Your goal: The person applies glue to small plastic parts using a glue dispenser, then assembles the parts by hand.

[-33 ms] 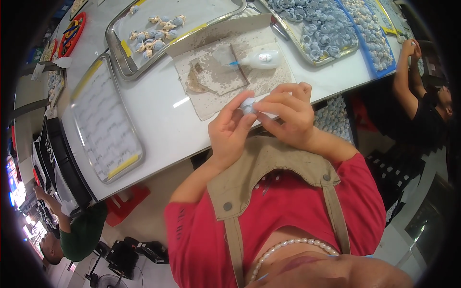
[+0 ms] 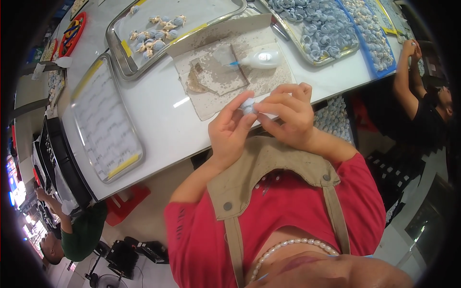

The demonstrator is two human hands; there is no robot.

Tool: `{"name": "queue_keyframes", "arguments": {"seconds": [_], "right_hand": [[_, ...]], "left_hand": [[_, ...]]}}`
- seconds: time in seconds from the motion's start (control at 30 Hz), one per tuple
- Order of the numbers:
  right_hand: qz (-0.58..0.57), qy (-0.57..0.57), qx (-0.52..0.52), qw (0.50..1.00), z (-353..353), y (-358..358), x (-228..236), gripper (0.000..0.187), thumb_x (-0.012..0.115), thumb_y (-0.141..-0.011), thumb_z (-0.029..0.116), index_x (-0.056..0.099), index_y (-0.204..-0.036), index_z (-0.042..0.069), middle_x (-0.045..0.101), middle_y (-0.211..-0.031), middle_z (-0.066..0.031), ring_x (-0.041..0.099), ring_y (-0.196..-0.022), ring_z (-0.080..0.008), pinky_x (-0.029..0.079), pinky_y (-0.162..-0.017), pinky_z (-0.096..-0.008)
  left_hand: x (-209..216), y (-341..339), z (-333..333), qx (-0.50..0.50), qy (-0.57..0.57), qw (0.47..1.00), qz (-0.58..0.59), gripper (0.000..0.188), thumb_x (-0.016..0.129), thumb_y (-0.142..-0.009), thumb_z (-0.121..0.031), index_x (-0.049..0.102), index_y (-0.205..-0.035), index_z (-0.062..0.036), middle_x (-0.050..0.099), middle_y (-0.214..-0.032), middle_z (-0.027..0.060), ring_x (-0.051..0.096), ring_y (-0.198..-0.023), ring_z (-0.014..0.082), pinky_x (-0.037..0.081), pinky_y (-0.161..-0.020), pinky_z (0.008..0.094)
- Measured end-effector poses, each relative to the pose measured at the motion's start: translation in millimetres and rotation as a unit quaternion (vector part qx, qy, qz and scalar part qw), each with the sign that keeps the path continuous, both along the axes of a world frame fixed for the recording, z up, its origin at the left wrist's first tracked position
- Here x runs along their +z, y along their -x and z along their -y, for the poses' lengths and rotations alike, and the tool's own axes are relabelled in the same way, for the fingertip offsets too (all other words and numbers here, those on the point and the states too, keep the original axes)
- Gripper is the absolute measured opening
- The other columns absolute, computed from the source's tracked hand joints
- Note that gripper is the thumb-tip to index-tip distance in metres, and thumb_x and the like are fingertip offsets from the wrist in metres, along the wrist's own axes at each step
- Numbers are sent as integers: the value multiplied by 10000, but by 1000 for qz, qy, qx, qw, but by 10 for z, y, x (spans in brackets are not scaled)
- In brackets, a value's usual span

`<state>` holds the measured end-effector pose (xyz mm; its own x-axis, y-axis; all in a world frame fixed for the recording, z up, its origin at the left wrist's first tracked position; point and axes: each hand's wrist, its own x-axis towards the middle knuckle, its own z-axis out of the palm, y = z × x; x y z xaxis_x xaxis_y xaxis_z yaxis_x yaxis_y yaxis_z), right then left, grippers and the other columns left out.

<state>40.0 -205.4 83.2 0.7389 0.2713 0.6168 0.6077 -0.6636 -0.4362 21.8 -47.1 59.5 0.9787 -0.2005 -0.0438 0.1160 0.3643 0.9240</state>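
Between the thumb and forefinger of my left hand [image 2: 227, 133] is a small pale blue-grey piece [image 2: 248, 106], rounded in shape; its details are too small to tell. From the other side, the fingertips of my right hand [image 2: 292, 115] pinch the same piece. Both hands are closed around it, just above the table's near edge. Beyond them lies a stained cardboard sheet [image 2: 211, 108] with a raised back flap. On it, a translucent squeeze bottle [image 2: 264, 59] with a blue nozzle rests on its side, pointing left.
A metal tray [image 2: 139, 72] at the back holds several small blue-and-cream figures [image 2: 152, 42]. Another tray [image 2: 319, 62], at the back right, is heaped with blue-grey pieces [image 2: 317, 24] beside a blue tray [image 2: 379, 74]. To the left is a lined shallow tray [image 2: 105, 120]. People work at both sides.
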Motion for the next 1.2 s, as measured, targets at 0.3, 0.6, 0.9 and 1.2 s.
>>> {"name": "queue_keyframes", "arguments": {"seconds": [0.3,0.6,0.9,1.2], "right_hand": [[-80,-36,12,996,66,32,64,254,715,-560,39,645,-791,118,598,-740,12,550,-759,-176,286,-683,-324],[-196,-107,75,972,153,-48,3,163,719,-655,69,618,-775,113,578,-766,4,538,-833,-183,333,-756,-319],[-474,-336,238,778,156,-72,-23,480,696,-748,127,515,-1176,7,550,-1167,-75,530,-1025,-154,427,-849,-273],[-503,-314,270,759,137,-90,41,418,684,-736,21,544,-1129,-8,584,-1150,-111,559,-1024,-144,446,-871,-271]], "left_hand": [[-30,8,20,-15,-32,999,0,361,587,-856,-22,498,-1201,30,532,-834,-3,487,-772,39,413,-698,172],[-3,-2,-2,-5,-73,997,9,319,573,-845,19,529,-1161,36,588,-975,34,533,-824,54,428,-712,172],[54,15,-29,-64,-15,997,28,352,568,-843,-4,523,-1192,12,598,-1069,70,561,-879,94,439,-770,212],[39,17,-106,-76,-52,992,81,262,583,-822,1,592,-1084,7,629,-1032,110,586,-894,118,455,-759,219]]}}
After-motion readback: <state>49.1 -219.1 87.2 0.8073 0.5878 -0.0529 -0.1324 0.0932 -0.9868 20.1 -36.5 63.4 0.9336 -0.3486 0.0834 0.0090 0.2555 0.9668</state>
